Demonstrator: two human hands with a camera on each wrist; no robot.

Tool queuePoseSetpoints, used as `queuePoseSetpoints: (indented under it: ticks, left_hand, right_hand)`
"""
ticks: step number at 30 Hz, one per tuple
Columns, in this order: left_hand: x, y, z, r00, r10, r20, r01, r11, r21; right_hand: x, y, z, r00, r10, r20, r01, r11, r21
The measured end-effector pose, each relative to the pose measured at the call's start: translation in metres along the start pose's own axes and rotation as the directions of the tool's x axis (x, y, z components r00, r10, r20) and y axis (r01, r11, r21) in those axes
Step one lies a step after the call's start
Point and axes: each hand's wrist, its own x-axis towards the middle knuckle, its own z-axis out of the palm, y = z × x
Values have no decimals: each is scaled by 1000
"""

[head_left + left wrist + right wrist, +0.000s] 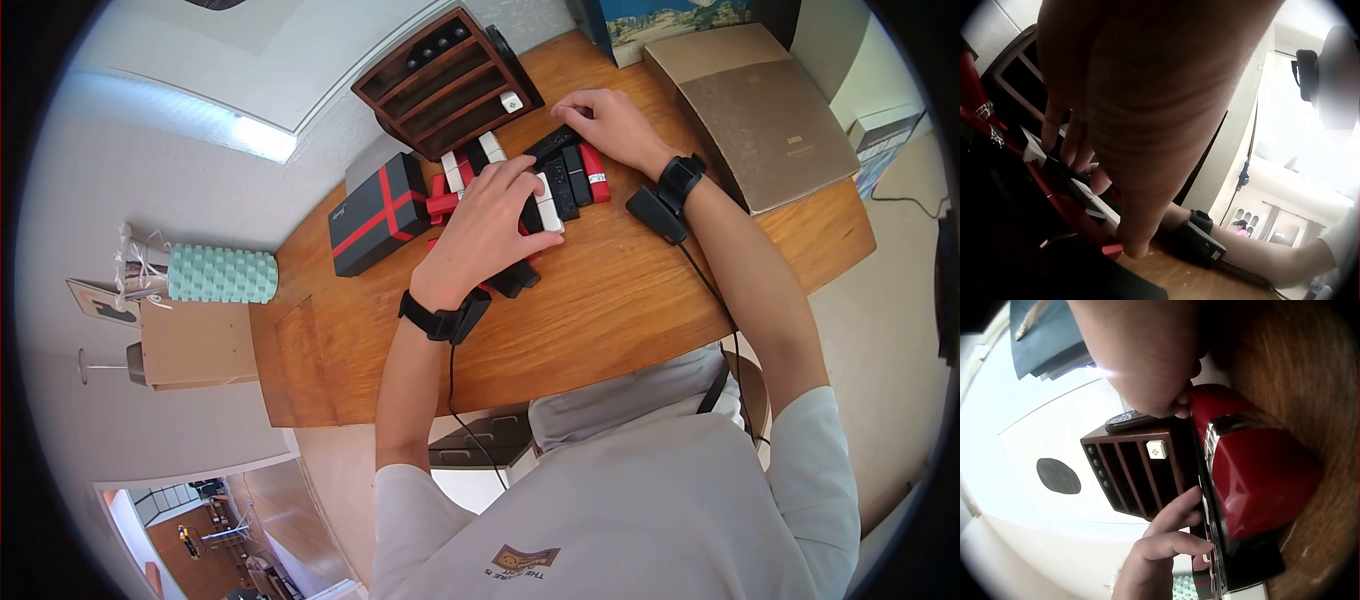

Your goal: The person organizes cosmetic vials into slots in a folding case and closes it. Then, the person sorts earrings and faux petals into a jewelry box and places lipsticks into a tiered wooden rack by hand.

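Note:
My left hand (485, 225) lies spread over a cluster of small blocks, its fingertips at the far end of a white block (547, 208) and the thumb at its near end. Left wrist view: the fingertips rest along the white and dark blocks. My right hand (615, 128) is at the far side of the cluster, fingertips by the end of a slanted black block (552, 145). Beside that stand another black block (576, 175) and a red block (594, 172) with a silver band. Close in the right wrist view, the red block's curled neighbouring fingers (1182, 403) are partly hidden.
A dark wooden shelf rack (440, 85) with a white cube (511, 102) stands behind the cluster. Left of it lies a black box (378, 215) with a red ribbon. A large brown box (755, 110) sits at the back right. Cables hang from both wrist cameras.

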Motion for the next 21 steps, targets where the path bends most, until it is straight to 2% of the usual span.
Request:
queuePoseSetpoints:
  ticks: [3, 5, 8, 11, 14, 16, 18, 20, 21]
  left_hand:
    - [1, 1, -1, 1000, -2, 27, 3, 1000, -13]
    - [3, 5, -5, 994, -77, 79, 82, 995, -60]
    - [2, 4, -2, 990, -85, 110, 87, 996, -14]
    - [1, -2, 3, 998, -50, 41, 51, 998, -21]
    - [2, -2, 3, 997, -36, 62, 40, 998, -55]
    - [2, 0, -1, 999, -23, 48, 27, 996, -88]
    - [3, 0, -7, 999, -9, 35, 14, 992, -124]
    - [5, -4, -15, 981, -79, -180, 60, 992, -107]
    - [7, -16, -16, 972, -38, -232, 28, 998, -48]
  right_hand:
    - [0, 0, 0, 1000, 2, 2, -2, 1000, -3]
    - [0, -2, -2, 1000, 9, 6, -9, 1000, -5]
    - [0, -2, -2, 998, 40, 39, -38, 998, -42]
    - [0, 1, 1, 1000, -7, -12, 7, 1000, 1]
    - [-1, 0, 0, 1000, -14, -18, 14, 1000, -9]
    - [0, -2, -3, 999, 16, 39, -14, 999, -45]
    - [1, 3, 1, 1000, 10, 12, -10, 999, -33]
    - [0, 4, 2, 1000, 1, -10, -1, 1000, -16]
    - [0, 2, 0, 1000, 6, 1, -6, 1000, -29]
